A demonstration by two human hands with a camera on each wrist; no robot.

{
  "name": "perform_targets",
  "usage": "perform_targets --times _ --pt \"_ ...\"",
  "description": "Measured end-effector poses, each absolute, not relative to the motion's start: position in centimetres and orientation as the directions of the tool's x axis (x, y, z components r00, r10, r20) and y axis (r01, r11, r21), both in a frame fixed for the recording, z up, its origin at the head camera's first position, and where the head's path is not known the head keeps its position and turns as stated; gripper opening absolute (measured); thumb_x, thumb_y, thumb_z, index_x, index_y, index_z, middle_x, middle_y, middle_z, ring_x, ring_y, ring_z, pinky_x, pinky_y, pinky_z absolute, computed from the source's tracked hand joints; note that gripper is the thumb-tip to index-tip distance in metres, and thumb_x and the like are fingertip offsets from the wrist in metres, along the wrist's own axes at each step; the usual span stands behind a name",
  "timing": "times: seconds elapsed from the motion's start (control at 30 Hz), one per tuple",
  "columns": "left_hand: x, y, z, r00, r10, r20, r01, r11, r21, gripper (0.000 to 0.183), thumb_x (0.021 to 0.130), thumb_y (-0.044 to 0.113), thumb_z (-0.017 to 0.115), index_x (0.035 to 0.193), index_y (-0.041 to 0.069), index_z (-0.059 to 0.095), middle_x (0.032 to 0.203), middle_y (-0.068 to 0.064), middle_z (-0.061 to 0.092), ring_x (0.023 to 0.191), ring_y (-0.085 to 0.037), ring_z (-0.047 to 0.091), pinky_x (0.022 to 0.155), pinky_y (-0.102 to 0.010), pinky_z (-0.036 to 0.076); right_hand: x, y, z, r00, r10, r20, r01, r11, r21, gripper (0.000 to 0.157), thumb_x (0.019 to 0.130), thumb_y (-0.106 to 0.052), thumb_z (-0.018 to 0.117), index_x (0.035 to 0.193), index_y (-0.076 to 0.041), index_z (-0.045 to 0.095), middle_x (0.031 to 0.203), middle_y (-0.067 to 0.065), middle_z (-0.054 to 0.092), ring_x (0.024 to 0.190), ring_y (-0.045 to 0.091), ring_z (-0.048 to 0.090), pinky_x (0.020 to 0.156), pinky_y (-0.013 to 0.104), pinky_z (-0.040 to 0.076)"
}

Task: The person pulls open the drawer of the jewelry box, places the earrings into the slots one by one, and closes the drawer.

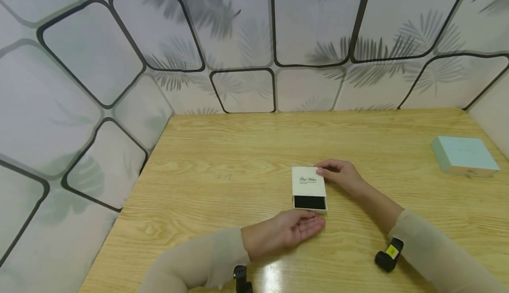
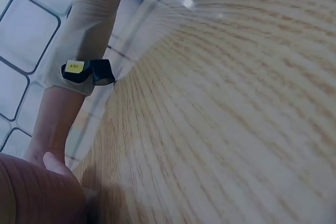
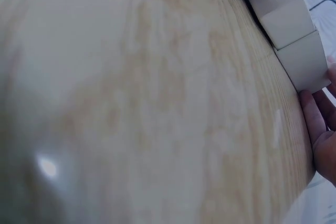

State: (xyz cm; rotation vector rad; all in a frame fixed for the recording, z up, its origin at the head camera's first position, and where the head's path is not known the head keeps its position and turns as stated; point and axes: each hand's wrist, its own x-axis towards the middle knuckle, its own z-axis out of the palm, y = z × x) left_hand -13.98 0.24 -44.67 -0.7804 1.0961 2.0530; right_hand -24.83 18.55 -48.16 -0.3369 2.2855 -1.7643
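A small white drawer box [image 1: 309, 181] with "Best Wishes" lettering lies on the table, its drawer [image 1: 310, 203] partly out toward the person, showing a black inside. My right hand [image 1: 341, 176] grips the outer sleeve at its far right corner, thumb on top. At the drawer's near end, my left hand [image 1: 292, 229] pinches the edge between thumb and fingers, palm turned up. The right wrist view shows the box side-on [image 3: 294, 30], with the left fingers [image 3: 313, 116] at the drawer end. In the left wrist view the box is mostly hidden behind the left hand [image 2: 42, 192].
Two tiny shiny pieces [image 1: 222, 176], too small to identify, lie on the wooden table [image 1: 191, 222] left of the box. A pale blue box [image 1: 465, 155] stands at the far right. Patterned wall covering [image 1: 242, 89] rises behind the table's back edge.
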Motion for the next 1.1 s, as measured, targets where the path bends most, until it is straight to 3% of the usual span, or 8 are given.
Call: perform_targets --times 0.13,0.4,0.67,0.9,1.1 --pt "-14.5 0.2 -44.8 -0.599 0.273 -0.753 -0.774 -0.435 0.459 0.018 0.092 -0.003 0.051 0.106 -0.011 0.059 0.113 -0.026 0.061 0.104 -0.028 0.064 0.092 -0.032 0.051 -24.9 18.5 -48.2 -0.945 -0.323 -0.046 -0.035 0.239 -0.97 0.035 0.088 -0.019 0.069 0.11 0.008 0.064 0.101 0.002 0.069 0.088 0.001 0.059 0.075 0.015 0.05" --pt "-15.3 0.4 -44.5 -0.605 0.257 -0.754 -0.759 -0.473 0.448 0.019 0.091 -0.004 0.052 0.107 -0.011 0.059 0.113 -0.026 0.062 0.108 -0.029 0.062 0.091 -0.032 0.052 -24.9 18.5 -48.2 -0.94 -0.339 -0.045 -0.031 0.214 -0.976 0.035 0.088 -0.02 0.068 0.109 0.007 0.063 0.096 -0.01 0.068 0.089 0.003 0.06 0.075 0.016 0.051" --pt "-15.7 0.6 -44.5 -0.598 0.231 -0.767 -0.746 -0.511 0.428 0.019 0.092 -0.003 0.052 0.107 -0.011 0.059 0.116 -0.026 0.06 0.108 -0.029 0.063 0.092 -0.034 0.051 -24.6 18.5 -48.4 -0.938 -0.344 -0.052 -0.022 0.209 -0.978 0.036 0.089 -0.019 0.067 0.11 0.009 0.062 0.103 0.004 0.069 0.09 0.003 0.06 0.076 0.016 0.051" --pt "-16.3 0.6 -44.6 -0.589 0.237 -0.772 -0.744 -0.533 0.404 0.018 0.093 -0.003 0.051 0.107 -0.01 0.059 0.107 -0.023 0.065 0.11 -0.028 0.062 0.093 -0.033 0.051 -24.6 18.5 -48.6 -0.939 -0.341 -0.046 -0.032 0.22 -0.975 0.034 0.088 -0.019 0.068 0.109 0.007 0.064 0.102 0.0 0.069 0.092 0.003 0.061 0.077 0.016 0.05" --pt "-16.3 0.1 -44.6 -0.591 0.278 -0.757 -0.753 -0.528 0.393 0.021 0.092 -0.002 0.054 0.111 -0.011 0.057 0.118 -0.026 0.059 0.117 -0.032 0.056 0.094 -0.034 0.05 -24.5 18.4 -48.0 -0.942 -0.333 -0.049 -0.036 0.245 -0.969 0.034 0.088 -0.02 0.068 0.11 0.006 0.064 0.108 0.013 0.068 0.091 0.001 0.06 0.077 0.015 0.05"
